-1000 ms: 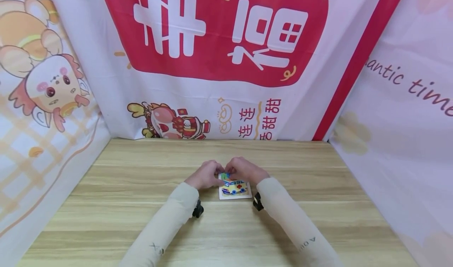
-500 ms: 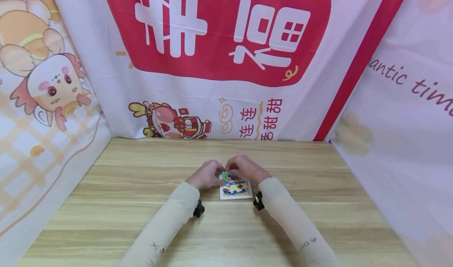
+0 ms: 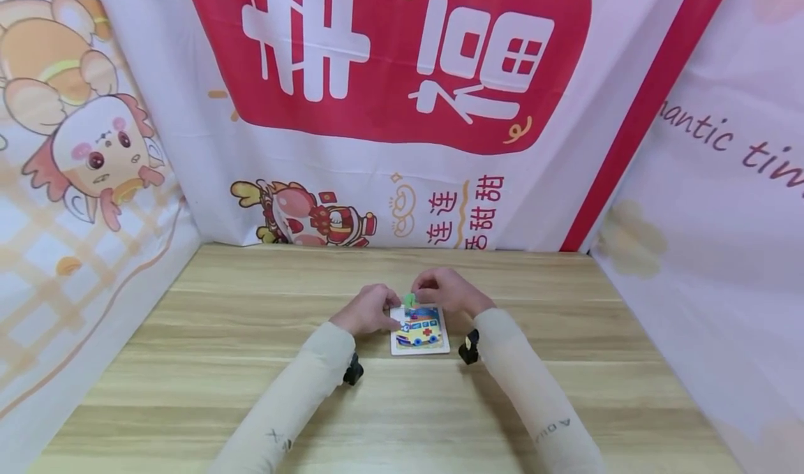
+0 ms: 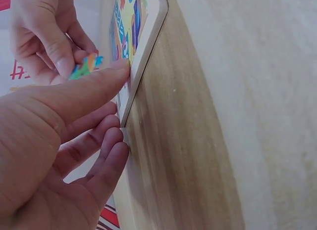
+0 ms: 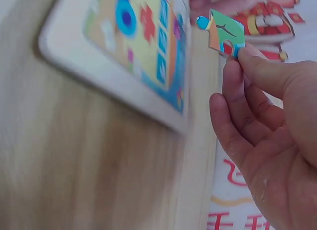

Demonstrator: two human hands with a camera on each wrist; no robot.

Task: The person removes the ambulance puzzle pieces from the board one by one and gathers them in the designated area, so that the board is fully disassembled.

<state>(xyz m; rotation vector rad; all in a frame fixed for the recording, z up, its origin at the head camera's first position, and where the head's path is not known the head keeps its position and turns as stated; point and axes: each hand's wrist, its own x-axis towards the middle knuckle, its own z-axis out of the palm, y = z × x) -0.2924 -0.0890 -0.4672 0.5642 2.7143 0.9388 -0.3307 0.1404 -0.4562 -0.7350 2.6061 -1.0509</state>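
Observation:
An ambulance jigsaw puzzle in a pale-rimmed tray (image 3: pixel 419 352) lies flat on the wooden table. My left hand (image 3: pixel 369 309) holds the tray at its far left corner. Its thumb (image 4: pixel 99 89) lies on the face, and the fingertips sit at the edge in the left wrist view. My right hand (image 3: pixel 451 294) pinches a green jigsaw piece (image 5: pixel 227 33) between thumb and finger, raised over the tray's far edge. Orange and blue show along the piece's side. A pale gap shows at the puzzle's upper left, partly behind my left fingers.
The wooden table (image 3: pixel 251 390) spreads around the tray on all sides. Printed cloth (image 3: pixel 402 132) hangs along its back edge, and more cloth walls (image 3: pixel 710 250) stand at left and right. Black wrist cameras (image 3: pixel 354 371) sit at both cuffs.
My right hand has lifted the green jigsaw piece out of the puzzle's upper left and moved slightly up and right, baring a pale gap. My left hand stays at the tray's corner.

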